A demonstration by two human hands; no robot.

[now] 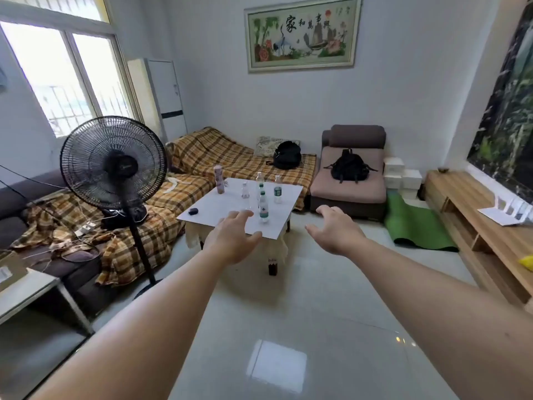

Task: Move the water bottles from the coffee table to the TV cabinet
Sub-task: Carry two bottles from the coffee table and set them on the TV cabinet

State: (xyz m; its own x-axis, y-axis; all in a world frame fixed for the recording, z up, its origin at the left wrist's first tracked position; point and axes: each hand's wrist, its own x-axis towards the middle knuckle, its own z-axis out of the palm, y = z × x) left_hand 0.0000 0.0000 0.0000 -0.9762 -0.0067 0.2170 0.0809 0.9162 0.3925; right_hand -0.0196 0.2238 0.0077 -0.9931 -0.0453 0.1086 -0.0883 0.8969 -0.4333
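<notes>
— Living room, left to right?
— Standing fan [113, 166], plaid-covered sofa [161, 203], coffee table [230, 207] bearing five clear water bottles [263, 206], TV cabinet [473, 215] at right.
— Your hands?
— Left hand [230, 241], right hand [336, 230]: both outstretched, fingers spread, holding nothing.
— Method?
— I would step closer, grip the nearest bottle mid-body, keep it upright.

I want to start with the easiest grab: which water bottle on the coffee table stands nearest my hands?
The green-labelled bottle at the table's near edge, just beyond your left hand. The other bottles stand farther back.
</notes>
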